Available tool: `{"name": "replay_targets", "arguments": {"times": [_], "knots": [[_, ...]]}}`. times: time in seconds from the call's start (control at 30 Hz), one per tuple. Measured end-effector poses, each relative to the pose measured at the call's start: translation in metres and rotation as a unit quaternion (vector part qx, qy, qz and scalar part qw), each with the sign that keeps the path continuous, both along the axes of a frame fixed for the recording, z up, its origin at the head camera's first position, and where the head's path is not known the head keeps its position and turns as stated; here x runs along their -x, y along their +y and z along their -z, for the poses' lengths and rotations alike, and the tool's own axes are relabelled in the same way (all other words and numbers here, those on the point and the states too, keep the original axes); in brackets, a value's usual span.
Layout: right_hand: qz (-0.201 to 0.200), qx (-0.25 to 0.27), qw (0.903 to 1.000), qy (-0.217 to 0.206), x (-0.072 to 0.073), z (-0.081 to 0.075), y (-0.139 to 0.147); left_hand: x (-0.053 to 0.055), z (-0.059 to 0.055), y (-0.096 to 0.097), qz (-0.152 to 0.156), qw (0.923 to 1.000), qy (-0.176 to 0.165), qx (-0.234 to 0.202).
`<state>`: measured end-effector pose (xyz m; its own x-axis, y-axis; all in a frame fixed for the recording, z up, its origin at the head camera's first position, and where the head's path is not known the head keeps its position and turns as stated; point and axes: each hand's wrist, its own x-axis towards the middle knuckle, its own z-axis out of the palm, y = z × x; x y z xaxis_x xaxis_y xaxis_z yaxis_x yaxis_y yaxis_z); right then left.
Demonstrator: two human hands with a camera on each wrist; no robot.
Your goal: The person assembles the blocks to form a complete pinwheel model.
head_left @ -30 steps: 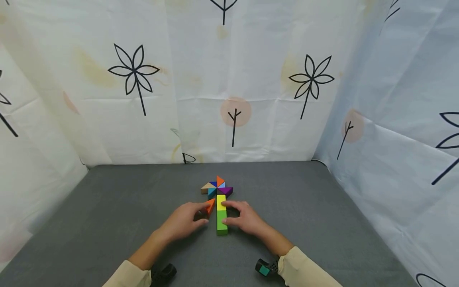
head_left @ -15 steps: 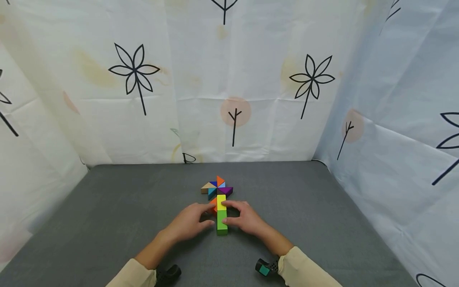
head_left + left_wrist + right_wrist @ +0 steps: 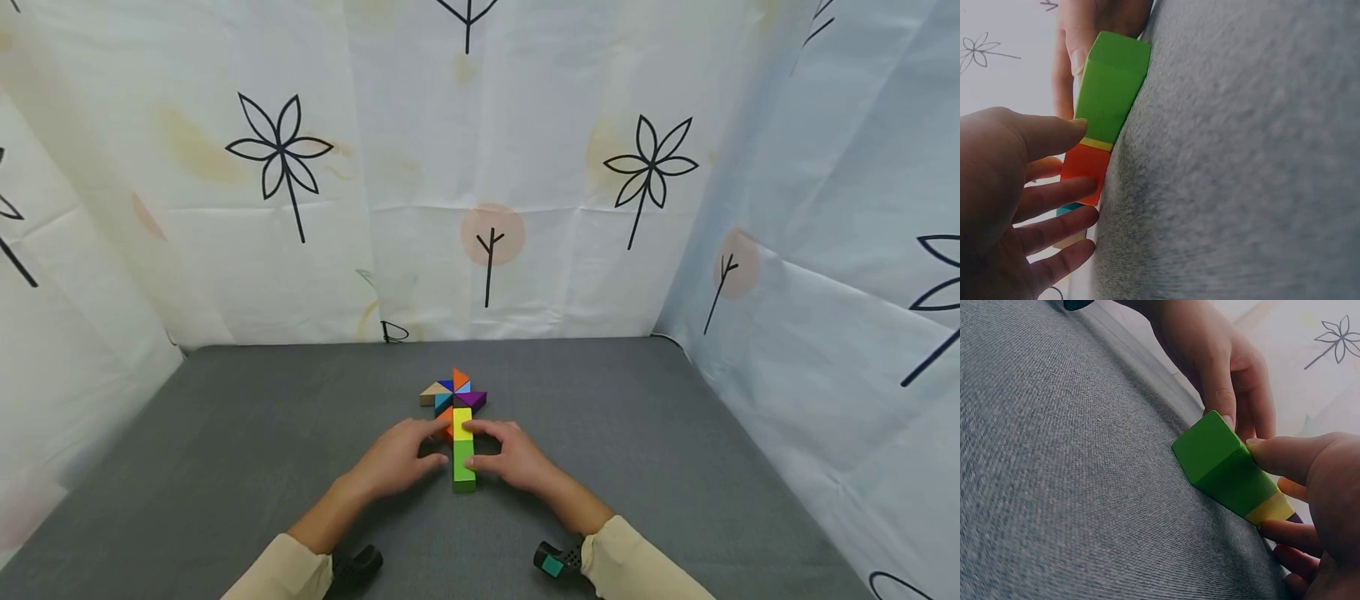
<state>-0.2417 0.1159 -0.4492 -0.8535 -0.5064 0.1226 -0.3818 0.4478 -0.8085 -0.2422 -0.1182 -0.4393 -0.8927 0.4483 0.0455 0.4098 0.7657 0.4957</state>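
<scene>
A yellow block [image 3: 462, 423] and a longer green block [image 3: 463, 465] lie end to end in a line on the grey table. Against the left side of the yellow one sits an orange triangular block [image 3: 1085, 164], partly covered by fingers in the head view. My left hand [image 3: 401, 454] touches this orange block with its fingertips, while its thumb tip lies beside the green block. On the other side, my right hand [image 3: 517, 457] rests its thumb on the green block and its index finger on the yellow one. The fingers of both hands are extended.
Beyond the line, several triangular blocks form a pinwheel, among them a purple block [image 3: 472, 400], a teal block [image 3: 443, 402] and a wood-coloured block [image 3: 432, 393]. A patterned white cloth [image 3: 420, 167] encloses the grey table [image 3: 600, 433] at the back and sides.
My left hand has moved right and slightly forward, pushing the orange triangular block from a tilted position apart to the yellow block's side. The right hand has stayed in place.
</scene>
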Motion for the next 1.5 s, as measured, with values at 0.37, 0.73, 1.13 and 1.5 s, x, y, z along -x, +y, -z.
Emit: {"name": "replay_targets", "arguments": {"times": [0.37, 0.73, 1.13, 1.5], "knots": [[0.010, -0.005, 0.9999, -0.003, 0.001, 0.000, -0.001, 0.013, -0.001, 0.002, -0.011, 0.9999, 0.003, -0.011], [0.003, -0.003, 1.0000, 0.004, 0.001, 0.000, -0.001, 0.018, 0.000, 0.003, -0.022, 0.9994, 0.012, -0.023], [0.005, -0.001, 1.0000, 0.000, 0.002, 0.001, -0.001, 0.018, 0.000, 0.002, -0.016, 0.9993, 0.016, -0.031], [0.005, 0.000, 1.0000, 0.004, 0.001, -0.002, -0.002, 0.019, 0.000, 0.002, -0.014, 0.9994, 0.017, -0.027]]}}
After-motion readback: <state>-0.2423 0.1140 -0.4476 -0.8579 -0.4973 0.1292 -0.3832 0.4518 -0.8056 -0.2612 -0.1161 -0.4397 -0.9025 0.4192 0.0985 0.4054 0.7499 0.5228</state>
